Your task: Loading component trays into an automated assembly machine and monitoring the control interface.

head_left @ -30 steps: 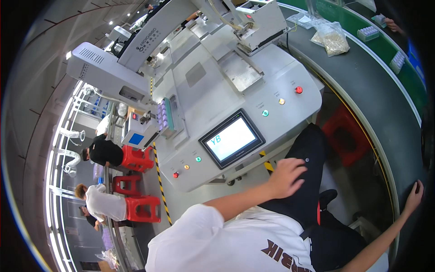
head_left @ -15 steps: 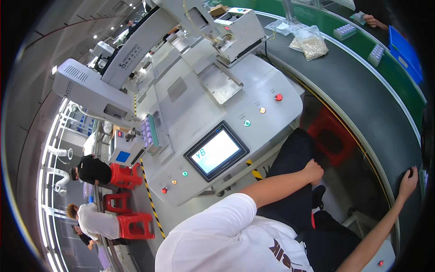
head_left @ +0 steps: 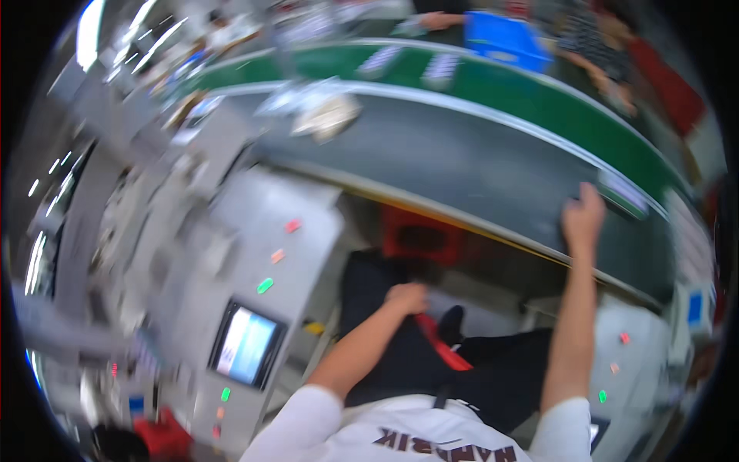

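My left hand (head_left: 406, 299) rests on the dark cloth over my left thigh. Its fingers are smeared by motion, and I see nothing held in it. Farther right, my right arm stretches forward, with my right hand (head_left: 583, 219) at the grey worktop (head_left: 477, 165). The right fingers are blurred too, so their grip cannot be read. Just beyond that hand, a tray of pale purple pieces (head_left: 623, 192) lies along the green conveyor belt (head_left: 531, 108). A small gap seems to part hand and tray.
A white machine with a lit screen (head_left: 248, 345) stands at my left; another machine panel (head_left: 627, 346) is at my right. Clear plastic bags (head_left: 327, 115) lie on the worktop. A blue bin (head_left: 506, 42) and other people's arms are across the belt. A red stool (head_left: 419, 235) sits beneath.
My view has swung to the right, bringing the belt across the front and blurring everything. My right hand has come off the worktop's far right part toward the purple tray. My left hand stays on my thigh.
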Demonstrator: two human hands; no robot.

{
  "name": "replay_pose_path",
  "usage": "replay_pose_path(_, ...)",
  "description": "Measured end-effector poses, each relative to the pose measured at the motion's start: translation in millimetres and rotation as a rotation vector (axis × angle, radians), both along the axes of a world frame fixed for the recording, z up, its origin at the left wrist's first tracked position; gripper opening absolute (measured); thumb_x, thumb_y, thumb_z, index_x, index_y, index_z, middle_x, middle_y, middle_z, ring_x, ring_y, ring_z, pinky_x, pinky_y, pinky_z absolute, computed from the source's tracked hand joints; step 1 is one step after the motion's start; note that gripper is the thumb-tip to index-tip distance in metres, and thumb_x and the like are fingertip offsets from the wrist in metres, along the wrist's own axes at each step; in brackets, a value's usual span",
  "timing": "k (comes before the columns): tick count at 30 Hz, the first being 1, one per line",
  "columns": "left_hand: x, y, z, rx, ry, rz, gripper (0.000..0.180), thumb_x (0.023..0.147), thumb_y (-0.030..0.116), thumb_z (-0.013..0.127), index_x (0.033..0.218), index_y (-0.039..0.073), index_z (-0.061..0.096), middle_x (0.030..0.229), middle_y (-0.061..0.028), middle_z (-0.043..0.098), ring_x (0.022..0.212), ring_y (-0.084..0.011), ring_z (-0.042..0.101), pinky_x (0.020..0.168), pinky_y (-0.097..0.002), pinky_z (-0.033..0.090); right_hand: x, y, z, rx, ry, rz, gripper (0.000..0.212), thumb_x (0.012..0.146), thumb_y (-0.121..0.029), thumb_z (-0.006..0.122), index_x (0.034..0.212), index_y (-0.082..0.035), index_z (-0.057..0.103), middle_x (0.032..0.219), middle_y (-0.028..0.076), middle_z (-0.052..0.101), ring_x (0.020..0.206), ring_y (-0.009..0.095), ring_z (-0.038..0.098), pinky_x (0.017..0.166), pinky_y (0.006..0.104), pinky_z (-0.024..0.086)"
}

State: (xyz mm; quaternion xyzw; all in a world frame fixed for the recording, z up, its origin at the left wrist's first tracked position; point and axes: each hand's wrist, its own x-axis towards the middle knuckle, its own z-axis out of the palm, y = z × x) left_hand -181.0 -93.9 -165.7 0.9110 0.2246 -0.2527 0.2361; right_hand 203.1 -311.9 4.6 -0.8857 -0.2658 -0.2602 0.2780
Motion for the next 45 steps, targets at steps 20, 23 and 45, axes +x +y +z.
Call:
replay_pose_path(20, 1.0, -2.8, -9.9, -0.220, -0.137, 0.022, 0.048, 0.092, 0.039, 0.071, 0.130, 0.009, 0.070, 0.102, -0.0096, 0.080, 0.107, -0.0296, 0.074, 0.093, -0.0410, 0.058, -3.1, -5.0, -7.4, 0.019, -0.031, 0.049, 0.025, 0.089, -0.016, 0.064, 0.102, 0.003, 0.074, 0.124, 0.021, 0.072, 0.122, 0.036, 0.062, 0.107, 0.0473, 0.049)
replay_pose_path(23, -2.1, 3.2, -8.4, -0.196, -0.172, 0.026, 0.047, 0.092, 0.037, 0.071, 0.128, 0.008, 0.071, 0.104, -0.0117, 0.079, 0.106, -0.0305, 0.075, 0.093, -0.0416, 0.058, -3.4, -1.7, -9.4, 0.018, -0.026, 0.046, 0.025, 0.088, -0.016, 0.064, 0.101, 0.003, 0.074, 0.124, 0.020, 0.072, 0.122, 0.036, 0.062, 0.106, 0.0472, 0.049)
replay_pose_path(45, 291.8, -121.9, 184.2, -0.270, -1.527, 0.006, 0.033, 0.089, -0.007, 0.064, 0.121, 0.000, 0.062, 0.124, -0.0137, 0.056, 0.100, -0.0216, 0.057, 0.084, -0.0317, 0.051, 9.4, -16.0, -1.3, 0.608, 0.059, -0.035, 0.011, 0.092, -0.010, 0.061, 0.096, -0.001, 0.066, 0.102, 0.017, 0.068, 0.104, 0.039, 0.062, 0.089, 0.0513, 0.053)
